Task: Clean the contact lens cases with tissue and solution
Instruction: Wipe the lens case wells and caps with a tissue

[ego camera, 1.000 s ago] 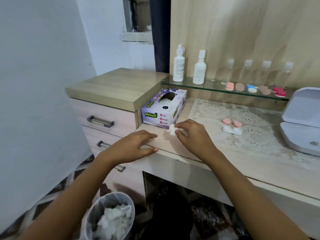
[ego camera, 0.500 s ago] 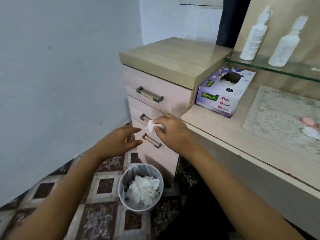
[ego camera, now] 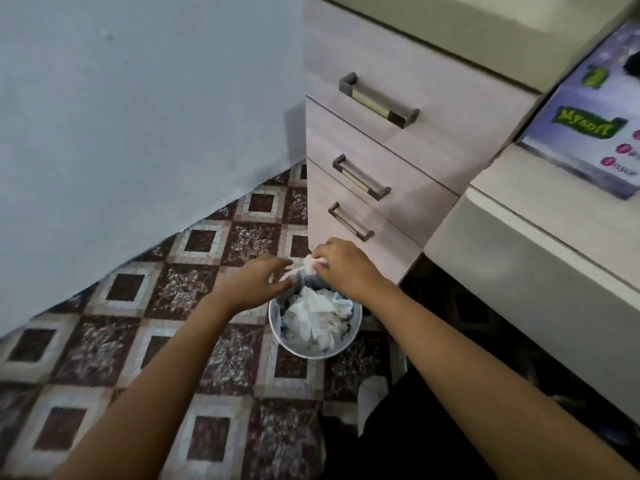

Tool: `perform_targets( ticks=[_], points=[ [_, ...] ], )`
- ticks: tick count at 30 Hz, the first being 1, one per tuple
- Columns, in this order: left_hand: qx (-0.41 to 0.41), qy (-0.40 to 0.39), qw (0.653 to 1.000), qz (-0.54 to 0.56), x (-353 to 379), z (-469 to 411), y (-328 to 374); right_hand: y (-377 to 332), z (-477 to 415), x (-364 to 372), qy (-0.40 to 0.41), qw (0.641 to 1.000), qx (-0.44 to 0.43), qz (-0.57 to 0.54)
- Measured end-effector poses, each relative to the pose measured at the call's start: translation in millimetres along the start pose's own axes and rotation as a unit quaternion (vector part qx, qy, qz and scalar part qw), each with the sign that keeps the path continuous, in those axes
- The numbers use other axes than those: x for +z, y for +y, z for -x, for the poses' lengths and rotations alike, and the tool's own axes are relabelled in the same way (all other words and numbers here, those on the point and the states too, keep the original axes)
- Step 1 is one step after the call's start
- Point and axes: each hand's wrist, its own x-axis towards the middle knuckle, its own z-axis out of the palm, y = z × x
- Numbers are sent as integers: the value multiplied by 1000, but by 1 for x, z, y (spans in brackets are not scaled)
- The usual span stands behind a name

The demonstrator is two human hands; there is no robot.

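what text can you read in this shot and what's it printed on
"Mysoft": green banner on the side of the purple tissue box.
"issue": lowest of three lines beside red dots on the same box; its first letter sits in the dot and is unreadable.
The two lines above it are cut off or too blurred to read.
No other text shows.

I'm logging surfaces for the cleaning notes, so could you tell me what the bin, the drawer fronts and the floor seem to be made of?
Bin: probably plastic, pale smooth thin rim; partly blurred.
Drawer fronts: likely wood-grain laminate, matte pale grain, with metal-looking bar handles.
Floor: glossy ceramic-looking tiles, speckled brown-and-cream squares repeating.
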Motion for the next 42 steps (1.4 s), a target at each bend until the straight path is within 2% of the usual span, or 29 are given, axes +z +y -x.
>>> perform_targets(
  ticks=[6,12,17,23,33,42],
  points=[
    [-45,-44,998,6,30,-5,-18,20,-11,42,-56,997,57,-15],
    [-46,-67,997,7,37,-3,-24,29,-13,57,-51,997,49,-25],
    [-53,-55,997,4,30,-5,-21,27,-10,42,-55,997,47,-14],
    [-23,-14,1000,0,6,-10,1,18,-7,5,-28,1000,-7,-2],
    [54,106,992,-30,-74,-10,73,-7,21,-96,97,989,-101,38],
    [188,192,961,-68,-128,4,186,-2,89,-191,228,964,-116,75]
  ],
)
